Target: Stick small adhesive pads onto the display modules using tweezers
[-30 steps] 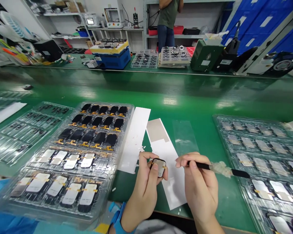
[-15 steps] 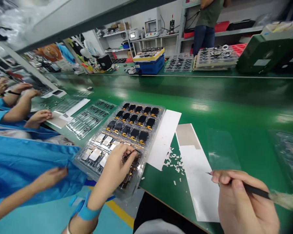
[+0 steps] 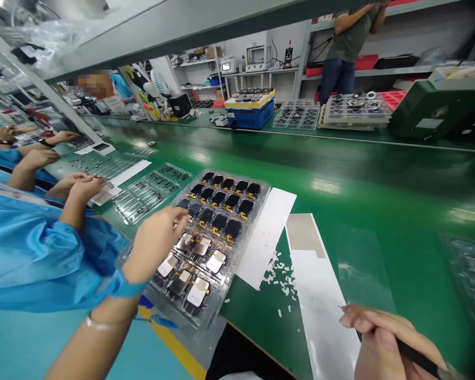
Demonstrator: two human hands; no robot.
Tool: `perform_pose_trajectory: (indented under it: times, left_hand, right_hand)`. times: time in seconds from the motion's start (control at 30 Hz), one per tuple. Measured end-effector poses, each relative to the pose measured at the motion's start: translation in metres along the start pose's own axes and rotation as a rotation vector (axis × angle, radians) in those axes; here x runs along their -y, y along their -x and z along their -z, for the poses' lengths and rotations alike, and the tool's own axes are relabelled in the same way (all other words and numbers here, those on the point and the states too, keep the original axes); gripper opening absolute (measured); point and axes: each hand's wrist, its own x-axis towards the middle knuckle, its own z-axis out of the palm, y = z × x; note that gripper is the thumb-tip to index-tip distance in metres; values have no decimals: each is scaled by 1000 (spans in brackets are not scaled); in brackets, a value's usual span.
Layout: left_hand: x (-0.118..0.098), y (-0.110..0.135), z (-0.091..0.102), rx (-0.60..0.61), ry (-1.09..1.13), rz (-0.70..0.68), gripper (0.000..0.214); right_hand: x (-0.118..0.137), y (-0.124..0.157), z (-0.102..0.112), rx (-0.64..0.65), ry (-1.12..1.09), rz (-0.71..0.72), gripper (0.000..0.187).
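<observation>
My left hand (image 3: pixel 156 240) hovers at the left side of a clear plastic tray (image 3: pixel 243 248). Thumb and forefinger are apart beside a dark module (image 3: pixel 184 204) in the third row, with nothing visible between them. Black square modules with orange tabs (image 3: pixel 233 228) fill the far rows. Nearer pockets hold modules with white or silvery faces (image 3: pixel 198 292). At the lower right, my right hand (image 3: pixel 391 338) grips dark tweezers (image 3: pixel 415 359), their fine tip over a white sheet (image 3: pixel 320 295) with a beige patch. A blue strap (image 3: pixel 132 285) circles my left wrist.
Small white scraps (image 3: pixel 283 274) lie between that sheet and another white strip (image 3: pixel 263 237). A clear film (image 3: pixel 364 264) and a parts tray (image 3: pixel 471 264) are at right. A co-worker's hands (image 3: pixel 87 187) work at left, near another clear tray (image 3: pixel 150 192).
My left hand has moved left and away from the tray's near right pockets, uncovering the modules there. The right hand keeps the tweezers, lower in view. The nearby co-worker's hand has risen to the bench.
</observation>
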Motion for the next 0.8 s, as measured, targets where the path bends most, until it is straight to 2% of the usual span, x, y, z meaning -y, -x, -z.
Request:
perform_pose_trajectory:
  times: [0.1, 0.17, 0.27, 0.33, 0.43, 0.5, 0.57, 0.63, 0.67, 0.73, 0.8]
  left_hand:
    - [23, -41, 4, 29, -61, 23, 24]
    - [29, -56, 5, 58, -89, -7, 21]
    - [26, -62, 8, 75, -118, -63, 18]
    - [22, -61, 12, 61, -126, -80, 20]
    - [14, -55, 22, 22, -92, -109, 41]
    - [3, -43, 27, -4, -23, -146, 52]
    - [-19, -20, 30, -32, 171, -260, 50]
    - [-51, 14, 29, -60, 595, -516, 33]
    - [-69, 33, 26, -71, 754, -599, 23]
    - [-107, 68, 18, -63, 963, -575, 19]
    - [-139, 94, 6, 98, 1156, -431, 10]
  right_hand:
    - [-6, -2, 5, 46, -19, -24, 11]
    - [-7, -1, 3, 30, -21, -26, 11]
    - [0, -1, -5, -52, -27, -34, 9]
    - [8, -4, -9, -45, -42, -109, 9]
    - [19, -12, -6, -10, -58, -224, 13]
    - [24, -20, 1, 6, 6, -209, 15]
    - [28, -28, 6, 65, 137, -144, 14]
    - [33, -36, 8, 180, 244, -79, 10]
    - [36, -39, 8, 239, 272, -60, 9]
    - [41, -44, 5, 338, 282, -56, 11]
    - [43, -45, 2, 406, 274, -62, 13]
